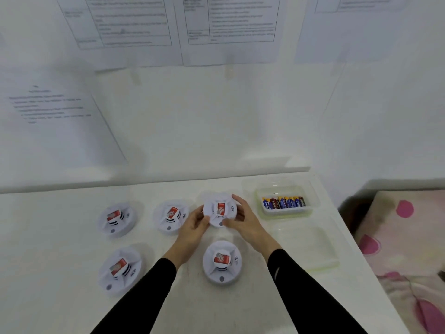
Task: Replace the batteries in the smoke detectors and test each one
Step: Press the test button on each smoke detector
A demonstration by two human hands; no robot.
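Four detectors (168, 216) lie leftward, batteries (284, 202) near the desk's (60, 237) right edge; left hand (192, 227) and right hand (243, 219) clasp a fifth detector (219, 209).

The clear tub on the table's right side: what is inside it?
The clear tub holds a row of batteries lying side by side. Anything beneath them is covered.

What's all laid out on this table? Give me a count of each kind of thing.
Smoke detectors: 5, four lying on the table and one held between the left hand and the right hand.
Clear plastic tubs: 2, one with batteries in it, one empty.
Batteries: about 8, packed too close for an exact count.
Total: about 15.
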